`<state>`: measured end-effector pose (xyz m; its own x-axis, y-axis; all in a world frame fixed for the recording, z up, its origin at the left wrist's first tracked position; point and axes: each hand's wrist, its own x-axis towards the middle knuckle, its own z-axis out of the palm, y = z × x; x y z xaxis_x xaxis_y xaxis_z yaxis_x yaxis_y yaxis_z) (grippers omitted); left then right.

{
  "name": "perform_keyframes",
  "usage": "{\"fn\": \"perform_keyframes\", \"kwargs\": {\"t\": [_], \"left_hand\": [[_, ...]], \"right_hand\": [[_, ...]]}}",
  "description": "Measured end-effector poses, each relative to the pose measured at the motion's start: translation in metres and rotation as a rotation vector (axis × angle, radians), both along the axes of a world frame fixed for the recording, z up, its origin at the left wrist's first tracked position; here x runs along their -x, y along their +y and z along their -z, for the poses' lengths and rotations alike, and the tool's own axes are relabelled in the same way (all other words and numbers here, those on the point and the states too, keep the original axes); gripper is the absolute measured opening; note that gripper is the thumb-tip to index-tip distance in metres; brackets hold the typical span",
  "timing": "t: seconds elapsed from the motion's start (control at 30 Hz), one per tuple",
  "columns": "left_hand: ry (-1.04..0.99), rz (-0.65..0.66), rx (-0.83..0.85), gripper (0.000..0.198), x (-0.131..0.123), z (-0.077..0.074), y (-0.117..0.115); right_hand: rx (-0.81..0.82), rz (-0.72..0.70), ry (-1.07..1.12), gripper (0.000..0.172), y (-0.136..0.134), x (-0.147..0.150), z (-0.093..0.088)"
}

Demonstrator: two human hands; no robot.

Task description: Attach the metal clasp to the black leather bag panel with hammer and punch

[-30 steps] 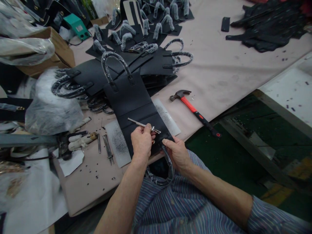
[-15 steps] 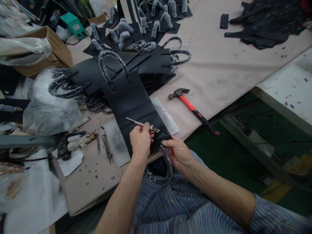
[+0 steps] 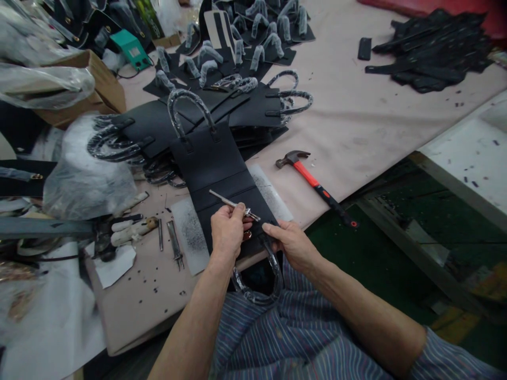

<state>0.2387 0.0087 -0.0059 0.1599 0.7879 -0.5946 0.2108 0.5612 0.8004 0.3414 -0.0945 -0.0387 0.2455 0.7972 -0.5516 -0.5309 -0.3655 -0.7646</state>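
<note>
Little has shifted since a moment ago: both hands have stayed at the near edge of the worktop, and the right hand [image 3: 291,244] has crept slightly closer to the left. The left hand [image 3: 227,232] is closed around a slim silver metal tool [image 3: 233,203], its tip pointing at the near end of the long black leather bag panel [image 3: 216,169]. The right hand pinches that panel's near edge; a plastic-wrapped black handle [image 3: 259,287] hangs off the edge over a striped shirt, partly hidden by the wrists. A small brass-coloured piece under the left fingers is too hidden to identify. Further along the pinkish worktop [image 3: 356,121], a red-handled claw hammer [image 3: 315,184] lies near the right edge, unmoved. More black panels with wrapped handles [image 3: 253,100] pile up behind, cut off at the far edge.
</note>
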Motion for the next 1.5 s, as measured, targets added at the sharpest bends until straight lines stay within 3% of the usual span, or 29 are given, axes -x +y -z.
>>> {"fn": "perform_keyframes", "kwargs": {"t": [0.23, 0.43, 0.83, 1.13, 1.33, 1.5], "left_hand": [[-0.133, 0.001, -0.162, 0.036, 0.002, -0.005, 0.011], [-0.164, -0.017, -0.124, 0.03, 0.004, -0.015, 0.011], [-0.215, -0.024, -0.081, 0.027, 0.005, -0.023, 0.012], [-0.256, 0.052, -0.126, 0.032, 0.013, -0.022, 0.016], [-0.171, 0.126, -0.224, 0.032, 0.001, -0.032, 0.026], [-0.11, 0.128, -0.17, 0.033, -0.005, -0.028, 0.026]], "right_hand": [[-0.182, 0.009, 0.002, 0.044, -0.003, 0.003, 0.012], [-0.296, 0.007, 0.016, 0.046, 0.002, 0.0, 0.019], [-0.242, 0.012, 0.141, 0.05, 0.009, -0.003, 0.02], [-0.307, -0.103, 0.069, 0.044, 0.006, -0.014, 0.023], [-0.304, -0.127, 0.098, 0.045, 0.006, -0.015, 0.015], [-0.326, -0.122, 0.165, 0.043, 0.009, -0.012, 0.011]]}}
